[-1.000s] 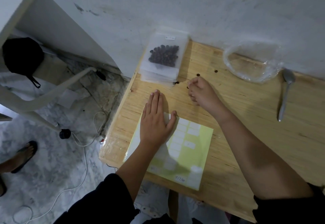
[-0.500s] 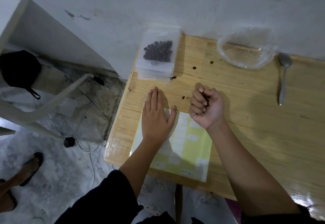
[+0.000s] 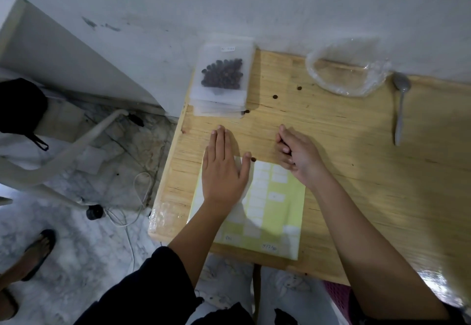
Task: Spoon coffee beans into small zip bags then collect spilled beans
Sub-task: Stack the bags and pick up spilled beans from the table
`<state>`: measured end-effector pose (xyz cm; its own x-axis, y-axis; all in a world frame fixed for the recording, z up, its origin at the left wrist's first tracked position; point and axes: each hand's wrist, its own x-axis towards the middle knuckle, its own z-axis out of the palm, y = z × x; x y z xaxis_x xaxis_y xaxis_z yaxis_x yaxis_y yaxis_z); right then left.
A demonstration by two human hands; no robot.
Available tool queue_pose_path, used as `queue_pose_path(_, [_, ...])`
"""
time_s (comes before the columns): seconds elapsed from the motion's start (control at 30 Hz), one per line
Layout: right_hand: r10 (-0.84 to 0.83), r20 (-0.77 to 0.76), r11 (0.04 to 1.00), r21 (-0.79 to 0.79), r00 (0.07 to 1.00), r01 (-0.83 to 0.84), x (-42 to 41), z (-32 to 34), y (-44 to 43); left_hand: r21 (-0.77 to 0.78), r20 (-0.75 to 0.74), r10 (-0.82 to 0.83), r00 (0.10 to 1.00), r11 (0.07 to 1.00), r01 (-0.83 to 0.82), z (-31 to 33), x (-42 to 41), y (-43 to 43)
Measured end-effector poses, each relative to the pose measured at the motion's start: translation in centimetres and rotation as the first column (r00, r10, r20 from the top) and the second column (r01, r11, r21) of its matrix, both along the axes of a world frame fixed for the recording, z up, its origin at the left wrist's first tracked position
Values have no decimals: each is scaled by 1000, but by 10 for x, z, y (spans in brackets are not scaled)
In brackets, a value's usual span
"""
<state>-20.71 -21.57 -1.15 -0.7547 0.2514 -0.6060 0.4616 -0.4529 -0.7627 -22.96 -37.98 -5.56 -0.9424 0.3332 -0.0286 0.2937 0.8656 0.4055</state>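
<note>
My left hand (image 3: pixel 224 171) lies flat on the label sheet (image 3: pixel 275 212), and my right hand (image 3: pixel 298 156) is bunched just beyond it.

My right fingers (image 3: pixel 284 141) are curled in with the tips together. Something dark sits between them, and I cannot tell whether it is a bean or whether they grip anything. My left fingers are straight. One loose bean (image 3: pixel 253 159) lies touching my left thumb tip, and three more beans (image 3: pixel 274 97) lie scattered toward the table's (image 3: pixel 356 171) far edge. The filled zip bag (image 3: pixel 221 75) tops a stack at the far left corner, and the spoon (image 3: pixel 401 105) lies well to the right.
</note>
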Motion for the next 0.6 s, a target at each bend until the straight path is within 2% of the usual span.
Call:
queue_pose_path(0.07, [101, 22, 974, 203, 995, -103, 2, -2, -7, 2, 3, -4, 1000, 1000, 4, 1, 0, 0])
queue_pose_path(0.13, [212, 28, 891, 405, 977, -205, 4, -5, -15, -1, 9, -28, 1000, 1000, 28, 3, 0, -2])
queue_pose_path(0.2, [350, 80, 736, 593, 933, -327, 7, -6, -20, -24, 6, -72, 997, 997, 73, 4, -1, -8])
queue_pose_path(0.27, [473, 180, 545, 710, 862, -447, 9, -4, -24, -50, -3, -118, 993, 992, 118, 4, -5, -17])
queue_pose_path(0.33, [527, 272, 380, 771, 805, -510, 10, 0, -28, -66, -21, -162, 987, 985, 161, 4, -10, -26])
queue_pose_path(0.4, [535, 350, 261, 797, 769, -545, 10, 3, -32, -62, -18, -184, 983, 981, 183, 3, -13, -33])
queue_pose_path(0.6, [514, 517, 34, 785, 684, -619, 6, 9, -42, -45, -13, -166, 986, 985, 165, 3, -11, -37])
